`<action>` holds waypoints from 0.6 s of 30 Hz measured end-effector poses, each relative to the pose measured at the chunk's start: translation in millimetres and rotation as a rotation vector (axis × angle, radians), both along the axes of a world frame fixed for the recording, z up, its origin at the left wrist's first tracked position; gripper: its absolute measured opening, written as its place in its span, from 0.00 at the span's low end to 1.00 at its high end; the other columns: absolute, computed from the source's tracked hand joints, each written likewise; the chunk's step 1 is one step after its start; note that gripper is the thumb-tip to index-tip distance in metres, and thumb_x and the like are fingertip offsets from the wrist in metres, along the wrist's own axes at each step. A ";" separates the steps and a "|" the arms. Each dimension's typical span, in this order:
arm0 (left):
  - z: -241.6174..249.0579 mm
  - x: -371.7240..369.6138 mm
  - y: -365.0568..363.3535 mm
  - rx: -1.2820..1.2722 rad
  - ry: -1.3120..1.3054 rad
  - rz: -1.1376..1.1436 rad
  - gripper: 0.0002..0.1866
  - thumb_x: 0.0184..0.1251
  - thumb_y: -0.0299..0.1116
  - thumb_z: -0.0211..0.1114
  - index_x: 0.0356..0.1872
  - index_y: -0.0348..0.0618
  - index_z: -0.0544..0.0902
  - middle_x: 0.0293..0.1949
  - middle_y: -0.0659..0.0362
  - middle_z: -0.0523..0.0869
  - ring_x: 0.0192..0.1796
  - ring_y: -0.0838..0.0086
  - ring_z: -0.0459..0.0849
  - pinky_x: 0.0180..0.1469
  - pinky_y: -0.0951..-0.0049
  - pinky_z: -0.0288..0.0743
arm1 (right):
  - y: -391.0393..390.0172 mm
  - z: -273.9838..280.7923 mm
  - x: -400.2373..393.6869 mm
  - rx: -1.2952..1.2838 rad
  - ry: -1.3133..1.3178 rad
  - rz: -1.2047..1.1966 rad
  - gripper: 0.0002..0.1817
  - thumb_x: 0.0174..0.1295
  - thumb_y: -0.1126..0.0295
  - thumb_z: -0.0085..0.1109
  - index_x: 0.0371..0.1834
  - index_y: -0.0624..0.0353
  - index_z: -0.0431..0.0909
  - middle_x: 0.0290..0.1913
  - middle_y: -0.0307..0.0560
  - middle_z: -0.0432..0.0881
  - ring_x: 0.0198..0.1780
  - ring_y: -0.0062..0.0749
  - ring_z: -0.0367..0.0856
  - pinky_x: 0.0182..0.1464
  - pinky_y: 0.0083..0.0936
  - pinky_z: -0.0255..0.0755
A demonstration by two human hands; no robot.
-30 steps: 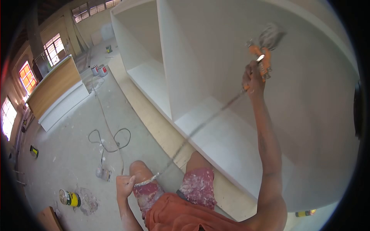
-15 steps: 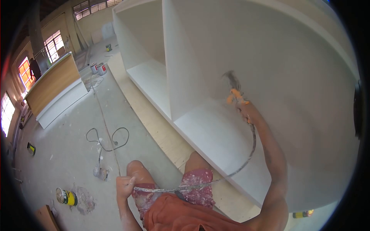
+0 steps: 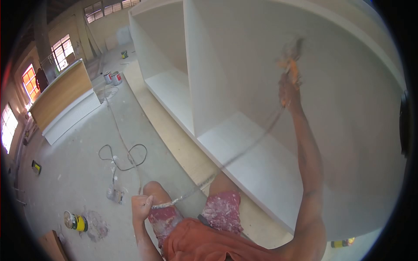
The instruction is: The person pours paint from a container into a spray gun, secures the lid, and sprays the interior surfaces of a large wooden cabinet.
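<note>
My right hand (image 3: 288,93) is raised inside the right compartment of a large white cabinet (image 3: 237,126). Its fingers are wrapped round an orange, paint-stained spray gun (image 3: 294,70), blurred by motion and pointed up toward the back panel. From the gun's lower end a paint-spattered hose (image 3: 187,195) sags across the cabinet's edge and over my thighs. Low on the left, my left hand (image 3: 142,206) is closed in a fist round the hose, next to my left knee. A thinner line runs from that fist across the floor.
A looped cable (image 3: 133,163) and a sander-like power tool (image 3: 114,195) lie on the grey floor. Beside them are a yellow-banded paint can (image 3: 79,222) and spilled paint. Two more cans (image 3: 115,78) stand farther off, near a wood-faced counter (image 3: 65,100) with a person behind it.
My right hand has lifted the spray gun up and to the right across the compartment. The hose has swung upward with it. My left hand has stayed nearly still.
</note>
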State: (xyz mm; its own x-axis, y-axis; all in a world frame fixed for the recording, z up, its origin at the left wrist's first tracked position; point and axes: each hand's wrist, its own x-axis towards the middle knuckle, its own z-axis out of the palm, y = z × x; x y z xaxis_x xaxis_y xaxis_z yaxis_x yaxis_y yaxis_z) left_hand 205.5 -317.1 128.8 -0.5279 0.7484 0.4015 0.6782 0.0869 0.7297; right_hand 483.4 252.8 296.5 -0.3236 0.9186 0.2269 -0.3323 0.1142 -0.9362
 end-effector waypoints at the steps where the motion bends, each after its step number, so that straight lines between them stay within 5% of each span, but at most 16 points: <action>1: -0.2 0.9 0.2 -0.002 -0.015 -0.001 0.27 0.69 0.38 0.62 0.13 0.36 0.64 0.12 0.55 0.62 0.14 0.68 0.59 0.22 0.63 0.52 | -2.0 -17.2 2.2 0.012 -0.216 -0.077 0.12 0.70 0.56 0.60 0.34 0.49 0.74 0.25 0.29 0.70 0.19 0.14 0.64 0.19 0.17 0.57; 4: -7.6 2.5 -4.4 -0.031 -0.052 -0.023 0.26 0.69 0.39 0.62 0.14 0.35 0.65 0.12 0.55 0.63 0.14 0.68 0.60 0.22 0.63 0.52 | -6.2 -67.4 17.3 -0.123 -0.733 -0.063 0.15 0.67 0.53 0.62 0.35 0.53 0.77 0.26 0.32 0.72 0.17 0.19 0.64 0.18 0.21 0.59; 7: -11.7 0.8 -7.1 -0.057 0.013 -0.008 0.23 0.67 0.35 0.63 0.13 0.34 0.70 0.11 0.51 0.68 0.13 0.63 0.66 0.20 0.63 0.56 | -7.6 -100.1 29.0 -0.211 -0.936 0.041 0.16 0.68 0.52 0.62 0.32 0.52 0.78 0.23 0.33 0.71 0.15 0.21 0.64 0.18 0.23 0.59; 9: -11.0 -0.8 -9.2 -0.072 0.005 -0.012 0.23 0.67 0.34 0.63 0.13 0.34 0.71 0.11 0.51 0.68 0.13 0.63 0.67 0.20 0.63 0.57 | -0.7 -103.5 28.9 0.224 -1.243 0.087 0.19 0.64 0.49 0.67 0.34 0.55 0.77 0.19 0.34 0.67 0.15 0.21 0.61 0.18 0.26 0.57; 11: -10.5 -0.8 -10.1 -0.101 -0.009 -0.014 0.22 0.66 0.34 0.63 0.13 0.34 0.71 0.11 0.51 0.69 0.13 0.63 0.67 0.20 0.63 0.57 | -15.7 -61.2 14.7 -0.115 -0.756 -0.211 0.15 0.70 0.54 0.60 0.30 0.51 0.77 0.20 0.28 0.68 0.15 0.18 0.63 0.17 0.21 0.57; 13: -9.7 -1.8 -5.7 -0.098 0.059 -0.011 0.22 0.67 0.33 0.63 0.12 0.35 0.71 0.12 0.52 0.69 0.13 0.63 0.67 0.20 0.63 0.57 | -5.7 -35.1 12.8 -0.125 -0.253 -0.065 0.11 0.72 0.56 0.58 0.34 0.49 0.77 0.23 0.28 0.70 0.16 0.15 0.63 0.17 0.20 0.56; 18: -3.1 1.6 10.6 -0.022 0.001 -0.046 0.23 0.67 0.34 0.63 0.12 0.36 0.69 0.11 0.53 0.67 0.13 0.63 0.65 0.22 0.62 0.56 | 5.6 37.7 -12.9 0.273 0.443 0.037 0.13 0.70 0.57 0.61 0.30 0.49 0.74 0.20 0.27 0.69 0.13 0.13 0.58 0.15 0.16 0.49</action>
State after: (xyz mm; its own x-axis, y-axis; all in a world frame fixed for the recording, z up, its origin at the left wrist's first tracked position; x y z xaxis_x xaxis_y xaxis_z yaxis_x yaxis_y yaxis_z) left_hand 207.1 -306.5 125.7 -0.4921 0.7807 0.3852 0.6824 0.0712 0.7275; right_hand 470.5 258.4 334.2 -0.1735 0.7966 0.5791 -0.6984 0.3150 -0.6427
